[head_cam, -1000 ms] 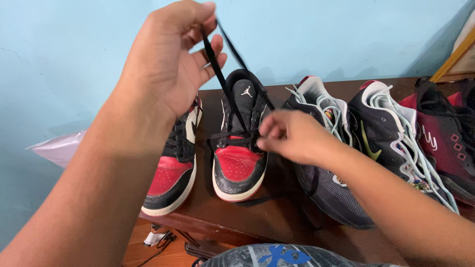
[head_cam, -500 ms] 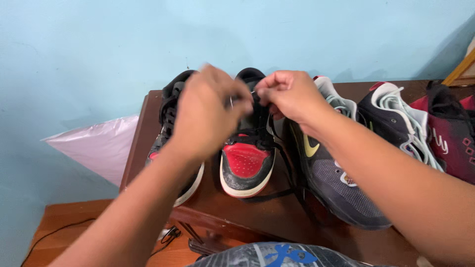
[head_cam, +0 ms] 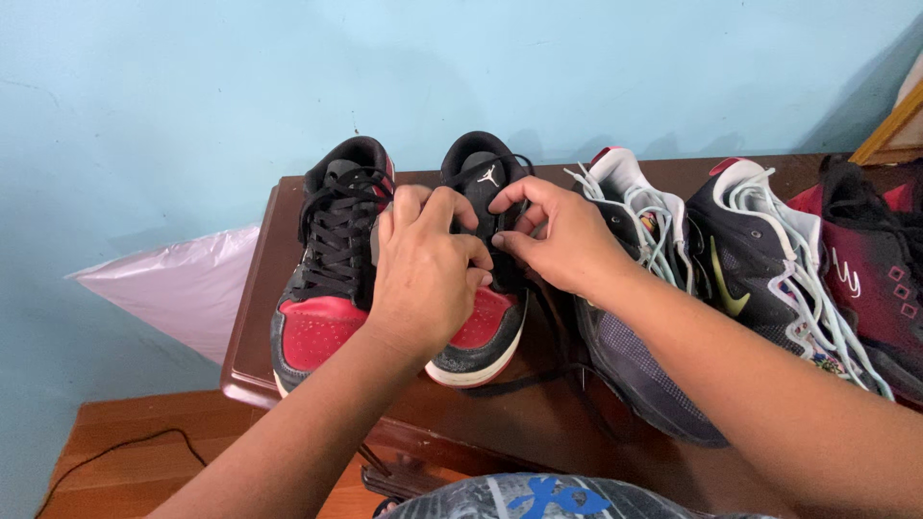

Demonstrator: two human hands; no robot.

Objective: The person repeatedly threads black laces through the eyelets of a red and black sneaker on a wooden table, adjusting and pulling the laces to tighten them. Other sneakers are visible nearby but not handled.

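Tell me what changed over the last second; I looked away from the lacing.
The left hand came down from holding the black lace high and now rests on the right-hand red-and-black sneaker. The right hand moved up to its tongue, fingertips pinching there. Both sneakers of the pair, the grey shoes and the table stayed put.

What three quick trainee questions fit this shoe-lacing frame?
1. True or false: both hands are on the right-side red-and-black shoe.
2. Which shoe is fully laced? A) the left red-and-black shoe B) the grey shoe
3. Fill in: the shoes stand on a brown ___.

Key: 1 true, the left hand and right hand meet at its tongue. 2 A. 3 table.
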